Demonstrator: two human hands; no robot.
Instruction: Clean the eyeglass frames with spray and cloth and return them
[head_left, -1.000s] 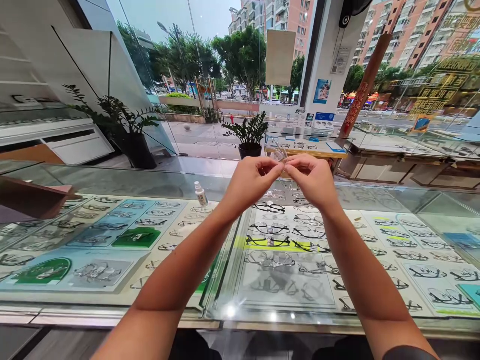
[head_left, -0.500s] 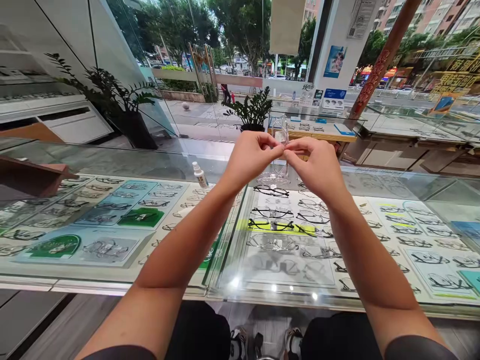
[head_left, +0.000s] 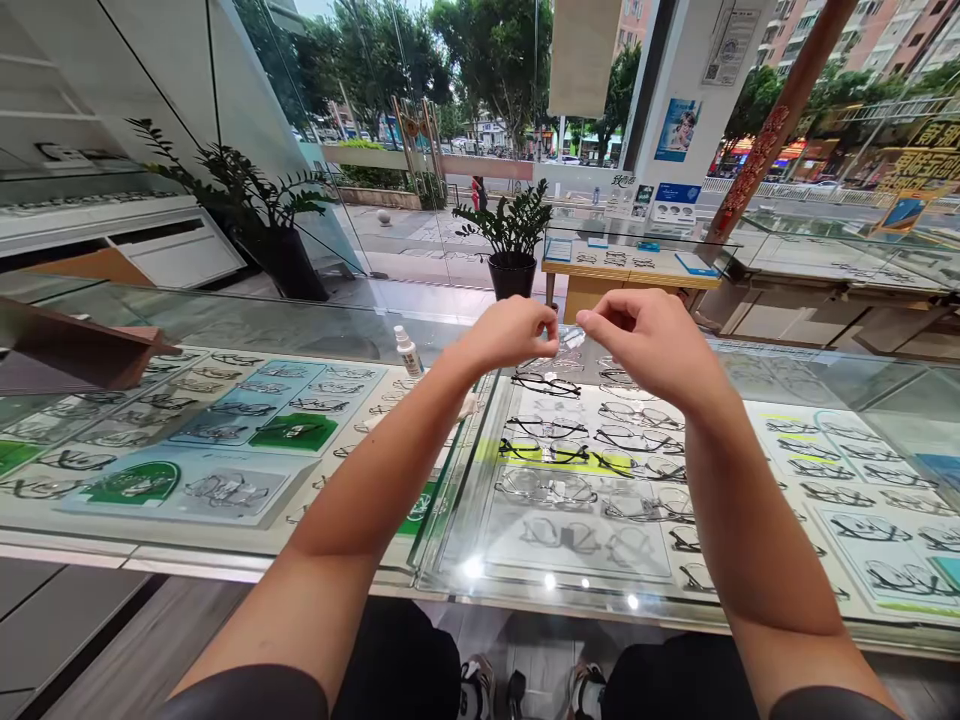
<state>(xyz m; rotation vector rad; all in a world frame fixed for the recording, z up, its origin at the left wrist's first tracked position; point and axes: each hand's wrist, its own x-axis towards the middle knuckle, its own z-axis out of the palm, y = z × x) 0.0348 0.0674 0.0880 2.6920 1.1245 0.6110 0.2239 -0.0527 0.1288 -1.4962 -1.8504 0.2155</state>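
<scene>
My left hand (head_left: 514, 332) is raised over the glass counter with its fingers curled closed. My right hand (head_left: 649, 340) faces it a short gap away, thumb and fingers bent into a pinch. Between and just below the fingertips shows a clear, thin-framed pair of eyeglasses (head_left: 572, 338). Both hands appear closed on it, though the fingers hide where they grip and its outline blends with the glass. Below the hands, rows of eyeglasses (head_left: 546, 385) lie inside the display case (head_left: 450, 540).
A small white spray bottle (head_left: 407, 352) stands on the counter left of my hands. A brown tray-like object (head_left: 82, 345) is at the far left. Beyond the counter are a potted plant (head_left: 512, 270) and a wooden display table (head_left: 622, 280) by the window.
My hands, pinched together before, have moved slightly apart and lower. The clear eyeglasses, upright between them before, now appear lower and flatter.
</scene>
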